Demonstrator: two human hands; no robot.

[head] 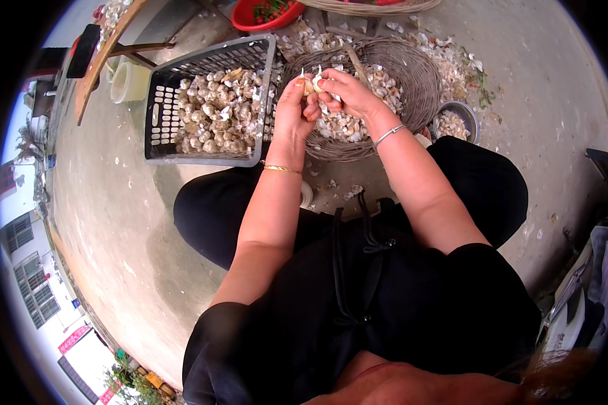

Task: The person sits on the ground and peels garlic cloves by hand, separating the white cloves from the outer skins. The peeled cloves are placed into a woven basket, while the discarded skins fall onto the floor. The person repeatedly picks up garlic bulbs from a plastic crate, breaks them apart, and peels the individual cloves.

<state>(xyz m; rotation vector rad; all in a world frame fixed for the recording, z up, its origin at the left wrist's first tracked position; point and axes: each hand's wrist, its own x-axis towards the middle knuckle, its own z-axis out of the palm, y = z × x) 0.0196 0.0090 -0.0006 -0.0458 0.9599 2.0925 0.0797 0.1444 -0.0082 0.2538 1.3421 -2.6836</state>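
Garlic pieces (pixel 314 84) are held between both hands above a round wicker basket (pixel 415 66). My left hand (pixel 296 104) grips one part with thumb and fingers, and my right hand (pixel 349 91) grips the part beside it. Whether the two parts are still joined cannot be told. Loose garlic cloves (pixel 342 126) and a wooden stick (pixel 355 63) lie in the basket. To its left, a black and grey plastic crate (pixel 202 161) holds many whole garlic bulbs (pixel 218 111). At the basket's right stands a metal bowl (pixel 473 114) with peeled-looking cloves (pixel 451 125).
Garlic skins (pixel 446 61) litter the concrete floor (pixel 106 202) behind the basket. A red basin (pixel 283 17) with red and green produce and a wicker tray (pixel 375 7) are at the top. A wooden bench (pixel 96 76) and a pale plastic bucket (pixel 129 83) stand at the upper left.
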